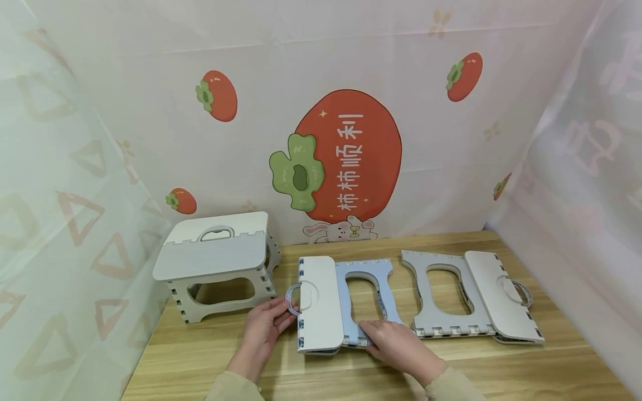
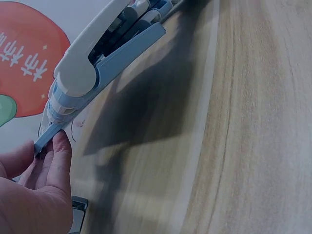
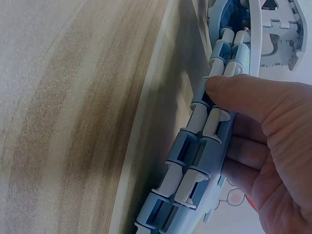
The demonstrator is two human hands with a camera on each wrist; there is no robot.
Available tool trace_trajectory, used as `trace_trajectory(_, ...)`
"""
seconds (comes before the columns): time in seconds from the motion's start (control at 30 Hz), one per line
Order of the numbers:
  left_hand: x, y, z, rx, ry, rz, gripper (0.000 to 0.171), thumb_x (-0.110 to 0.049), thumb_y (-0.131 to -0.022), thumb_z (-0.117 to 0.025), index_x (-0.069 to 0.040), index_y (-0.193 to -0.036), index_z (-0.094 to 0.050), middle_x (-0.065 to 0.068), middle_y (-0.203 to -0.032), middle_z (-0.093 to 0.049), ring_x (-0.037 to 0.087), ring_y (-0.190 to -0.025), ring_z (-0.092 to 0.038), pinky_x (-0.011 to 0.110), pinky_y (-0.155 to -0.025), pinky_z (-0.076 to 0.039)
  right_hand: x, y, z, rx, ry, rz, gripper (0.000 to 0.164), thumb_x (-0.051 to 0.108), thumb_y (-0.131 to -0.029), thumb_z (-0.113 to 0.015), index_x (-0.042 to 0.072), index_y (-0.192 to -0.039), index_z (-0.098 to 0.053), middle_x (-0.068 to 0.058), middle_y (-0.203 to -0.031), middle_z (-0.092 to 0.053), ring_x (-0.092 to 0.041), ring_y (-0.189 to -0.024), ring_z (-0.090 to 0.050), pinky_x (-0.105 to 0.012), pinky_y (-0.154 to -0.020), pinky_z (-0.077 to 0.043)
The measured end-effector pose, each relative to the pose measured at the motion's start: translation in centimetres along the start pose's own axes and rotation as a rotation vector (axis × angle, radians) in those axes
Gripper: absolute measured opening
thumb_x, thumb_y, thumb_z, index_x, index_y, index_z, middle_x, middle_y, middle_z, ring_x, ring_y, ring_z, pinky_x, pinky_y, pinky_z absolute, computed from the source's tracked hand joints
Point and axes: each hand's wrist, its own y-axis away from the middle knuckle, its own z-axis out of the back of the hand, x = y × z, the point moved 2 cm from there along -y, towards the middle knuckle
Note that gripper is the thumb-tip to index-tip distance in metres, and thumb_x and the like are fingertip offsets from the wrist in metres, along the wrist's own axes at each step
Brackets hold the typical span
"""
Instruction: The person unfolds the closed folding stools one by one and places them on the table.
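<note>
A folded blue and white folding stool is held between both hands, its white top panel on the left and its blue leg frame on the right. My left hand pinches the stool's blue carry handle between thumb and fingers. At the near edge of the blue leg frame, my right hand grips the hinged side, thumb on one face and fingers on the other. In the left wrist view, the stool stands off the tabletop and casts a shadow on it.
An unfolded grey and white stool stands at the back left. To the right lies a folded grey and white stool. They share a wooden table. A white printed cloth hangs behind and at both sides.
</note>
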Motion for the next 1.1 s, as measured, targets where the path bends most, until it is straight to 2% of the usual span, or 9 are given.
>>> trace_trajectory(0.13,-0.3,0.1,-0.2,-0.012,0.022,-0.006,0.031,0.003,-0.096,-0.066,0.015,-0.123,-0.056,0.02,-0.098,-0.075,0.022,-0.087,-0.076,0.033,-0.081,-0.062,0.0,0.1,0.2,0.0,-0.014,-0.001,0.032,0.014,-0.085,-0.083,0.006,-0.112,-0.066,-0.004,-0.099,-0.076,-0.019,-0.08,-0.072,-0.03,-0.06,-0.058)
trace_trajectory(0.37,-0.7,0.3,-0.5,-0.014,0.027,-0.026,0.033,0.002,-0.096,-0.066,0.015,-0.125,-0.056,0.015,-0.094,-0.076,0.021,-0.086,-0.076,0.033,-0.082,-0.062,-0.1,0.1,0.4,-0.006,-0.043,-0.001,0.031,0.014,-0.087,-0.082,0.008,-0.112,-0.065,-0.003,-0.097,-0.075,-0.017,-0.076,-0.07,-0.027,-0.054,-0.053)
trace_trajectory(0.57,-1.2,0.5,-0.7,-0.024,0.068,-0.041,0.024,0.004,-0.094,-0.067,0.011,-0.117,-0.062,0.016,-0.093,-0.076,0.023,-0.086,-0.076,0.034,-0.082,-0.062,-0.1,0.0,0.6,-0.002,-0.082,-0.006,0.032,0.013,-0.087,-0.082,0.008,-0.113,-0.065,-0.001,-0.093,-0.072,-0.013,-0.07,-0.066,-0.024,-0.05,-0.048)
trace_trajectory(0.87,-1.9,0.7,-1.1,-0.015,0.096,-0.06,0.015,0.006,-0.094,-0.066,0.005,-0.109,-0.068,0.015,-0.094,-0.076,0.024,-0.088,-0.076,0.036,-0.085,-0.062,-0.1,0.0,0.8,-0.04,-0.088,0.011,0.034,0.012,-0.086,-0.082,0.007,-0.115,-0.064,-0.002,-0.094,-0.072,-0.008,-0.067,-0.062,-0.022,-0.049,-0.046)
trace_trajectory(1.1,-2.6,1.0,-1.6,-0.018,0.134,-0.071,0.011,0.005,-0.094,-0.067,0.002,-0.105,-0.068,0.018,-0.095,-0.076,0.024,-0.087,-0.076,0.038,-0.086,-0.062,-0.2,-0.1,0.8,-0.052,-0.1,0.024,0.035,0.014,-0.089,-0.081,0.006,-0.118,-0.064,-0.005,-0.102,-0.074,-0.012,-0.076,-0.067,-0.023,-0.055,-0.052)
